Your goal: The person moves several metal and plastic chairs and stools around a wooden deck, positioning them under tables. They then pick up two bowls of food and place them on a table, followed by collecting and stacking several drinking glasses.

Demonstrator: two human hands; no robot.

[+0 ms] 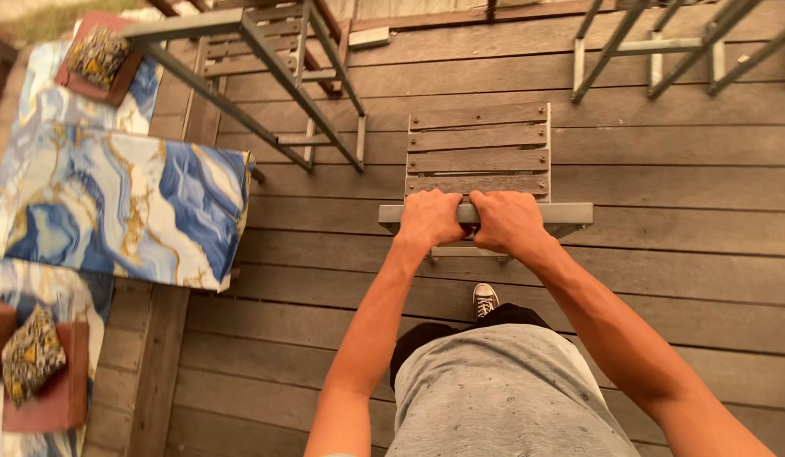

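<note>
Both hands, left hand (428, 218) and right hand (507, 220), are closed side by side on the top rail of a slatted chair (479, 161) standing on the wooden deck (680, 254). A loose grip might tip it. Near the deck's left edge stands a blue-covered table (130, 203); metal chair frames (274, 76) crowd ahead.

You have no packages, labels, signs or screens anywhere in your view.
</note>
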